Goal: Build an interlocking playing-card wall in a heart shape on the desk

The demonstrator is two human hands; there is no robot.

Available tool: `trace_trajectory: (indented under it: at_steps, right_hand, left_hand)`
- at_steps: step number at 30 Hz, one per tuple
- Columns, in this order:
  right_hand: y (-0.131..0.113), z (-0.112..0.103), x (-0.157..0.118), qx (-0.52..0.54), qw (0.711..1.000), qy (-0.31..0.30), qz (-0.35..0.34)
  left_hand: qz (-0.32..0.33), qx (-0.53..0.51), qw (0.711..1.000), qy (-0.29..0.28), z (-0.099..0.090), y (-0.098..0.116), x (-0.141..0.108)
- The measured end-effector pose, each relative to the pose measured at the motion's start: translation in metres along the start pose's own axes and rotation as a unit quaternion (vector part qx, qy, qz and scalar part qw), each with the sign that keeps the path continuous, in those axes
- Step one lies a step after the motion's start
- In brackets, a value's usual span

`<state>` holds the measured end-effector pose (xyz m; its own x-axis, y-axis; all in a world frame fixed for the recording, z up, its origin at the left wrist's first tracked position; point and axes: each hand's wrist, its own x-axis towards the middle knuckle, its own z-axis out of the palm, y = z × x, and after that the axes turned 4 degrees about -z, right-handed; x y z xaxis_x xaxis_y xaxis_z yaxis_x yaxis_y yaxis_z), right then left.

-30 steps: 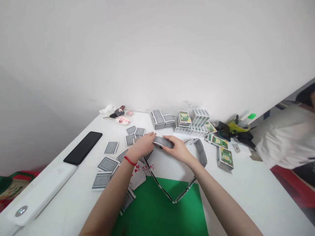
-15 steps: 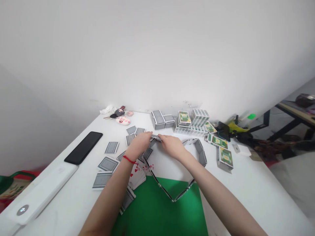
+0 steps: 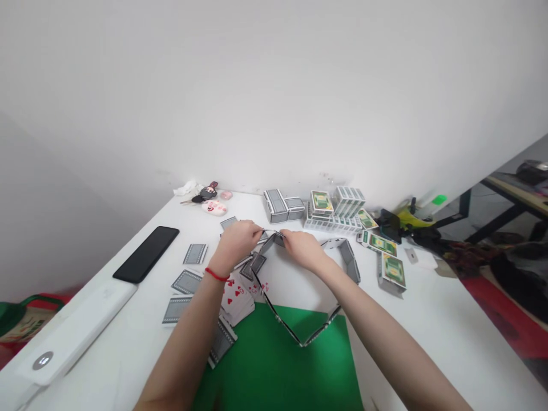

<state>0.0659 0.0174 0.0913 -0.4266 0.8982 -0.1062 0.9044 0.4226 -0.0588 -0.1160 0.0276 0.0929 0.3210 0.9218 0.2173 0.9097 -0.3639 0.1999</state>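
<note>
A ring of linked, folded playing cards (image 3: 351,262) stands on edge, partly on the white table and partly on a green sheet (image 3: 295,371). At its far side, my left hand (image 3: 240,238) pinches the end of a grey-backed playing card. My right hand (image 3: 301,249) grips the ring close by, fingers closed on its cards. Folded grey-backed cards (image 3: 196,253) lie scattered to the left of the ring, some hidden under my left forearm. Below my left wrist is a fanned pile of face-up cards (image 3: 237,299) with red hearts.
At the back stand grey card-covered boxes (image 3: 276,205) and stacked green-and-white card boxes (image 3: 334,222). More card boxes (image 3: 391,273) lie at right. A black phone (image 3: 146,254), a white lamp-like bar (image 3: 85,331), keys (image 3: 199,198) and a patterned mouse (image 3: 214,207) lie left.
My left hand has moved slightly left, away from my right hand, opening a gap where card edges now show. My right hand stays nearly in place on the ring.
</note>
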Motion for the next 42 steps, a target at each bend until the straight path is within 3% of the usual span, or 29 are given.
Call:
trace_trajectory:
  at_steps: [11, 21, 42]
  right_hand:
    - [0.000, -0.005, -0.001, 0.008, 1.000, -0.002, 0.007]
    - [0.002, -0.005, 0.000, 0.019, 1.000, 0.006, 0.002]
    - [0.004, -0.004, 0.002, 0.008, 1.000, 0.007, 0.006]
  left_hand:
    - [-0.033, -0.146, 0.988, -0.025, -0.005, 0.008, -0.001]
    - [-0.048, -0.198, 0.978, -0.044, -0.001, 0.007, 0.000]
    - [0.015, -0.158, 0.987, -0.031, 0.005, 0.009, 0.003]
